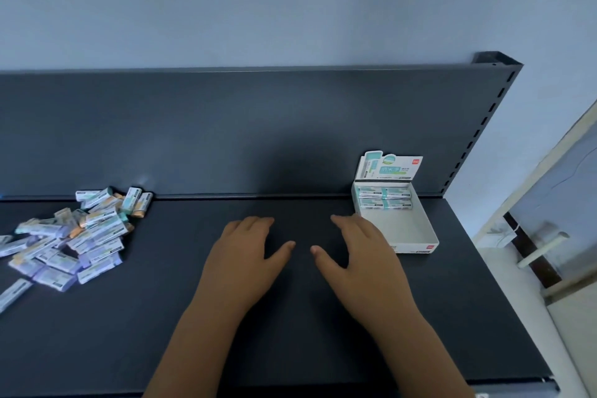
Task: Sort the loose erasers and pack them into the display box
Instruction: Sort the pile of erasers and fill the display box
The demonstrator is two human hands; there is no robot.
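Loose erasers (69, 236): lay heaped at the far left of the shelf (290, 317), sleeves in teal, purple and orange mixed and overlapping, a few strays toward the left edge.
Display box (399, 220): stood at the right rear of the shelf, lid flap upright against the back panel (258, 126), well apart from the heap.
Packed erasers (384, 198): teal-sleeved, lined up in two rows against the box's rear wall; front half of the box bare.
Left hand (240, 255): rested flat, palm down, on the shelf between heap and box; fingers spread, nothing held.
Right hand (358, 255): rested flat likewise, just beside the box's near left corner; fingers spread, nothing held.
Step in hand: judged as a pause before the next reach to the heap; most of the erasers not yet packed.
Doing it well: best to pick out one sleeve colour from the heap, probably teal to match the rows begun; square several together, long sides touching, printed faces the same way; set them flat just in front of the packed rows.
Care needed: box looked light, so likely to slide; worth steadying with the right hand while the left hand fed erasers across.
Risk: stacked sleeves in the heap might slip when pulled from beneath.
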